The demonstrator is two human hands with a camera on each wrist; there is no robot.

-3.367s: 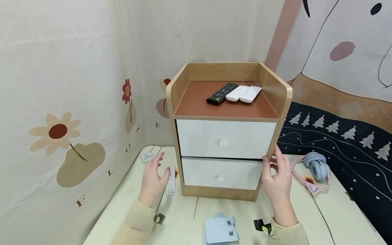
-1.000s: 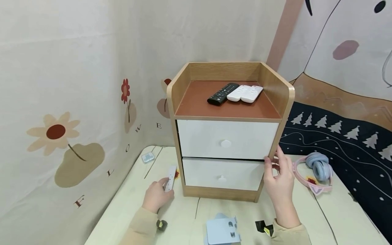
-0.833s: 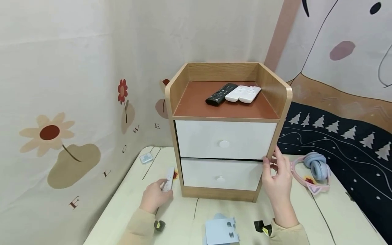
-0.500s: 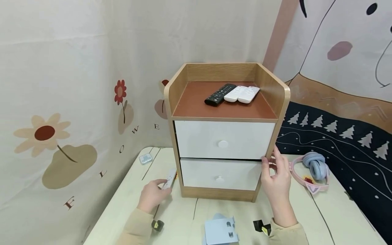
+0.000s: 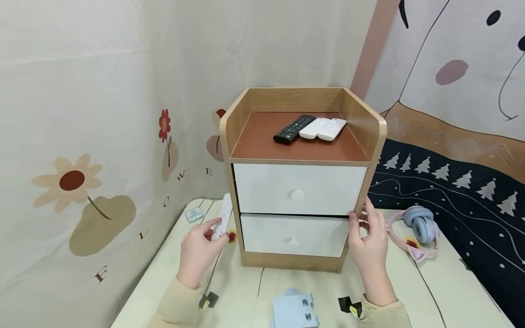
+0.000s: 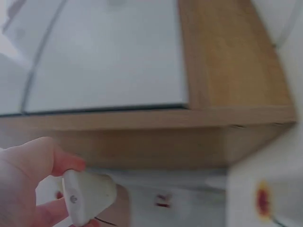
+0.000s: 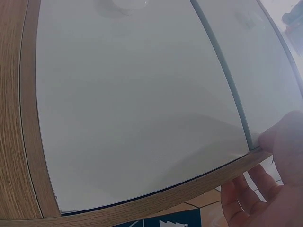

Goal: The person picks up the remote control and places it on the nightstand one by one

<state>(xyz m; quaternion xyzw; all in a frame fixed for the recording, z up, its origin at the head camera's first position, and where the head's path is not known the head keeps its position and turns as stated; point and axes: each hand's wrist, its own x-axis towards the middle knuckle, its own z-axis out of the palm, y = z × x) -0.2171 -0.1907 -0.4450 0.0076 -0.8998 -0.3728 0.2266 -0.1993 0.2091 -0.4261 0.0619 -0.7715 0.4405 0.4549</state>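
Note:
My left hand (image 5: 198, 253) pinches a white remote control (image 5: 223, 214) near its lower end, thumb on one side and fingers on the other. The remote is lifted off the table and tilted upward, beside the left side of a small wooden cabinet (image 5: 291, 261) with two white drawers. In the left wrist view, one end of the remote (image 6: 92, 194) shows close to the cabinet's wooden frame. My right hand (image 5: 371, 248) holds the cabinet's right side edge, its thumb at the front and fingers along the outer side. Both drawers are closed.
On the cabinet's brown top lie a black remote (image 5: 294, 130) and two white remotes (image 5: 313, 128). Pink-and-blue headphones (image 5: 420, 228) rest at right. A light-blue metal stand (image 5: 294, 312) lies in front, and a small pale-blue case (image 5: 194, 214) is at the back left.
My left hand reached down to the white remote on the table, took hold of it and raised it beside the cabinet. My right hand has stayed at the cabinet's right edge.

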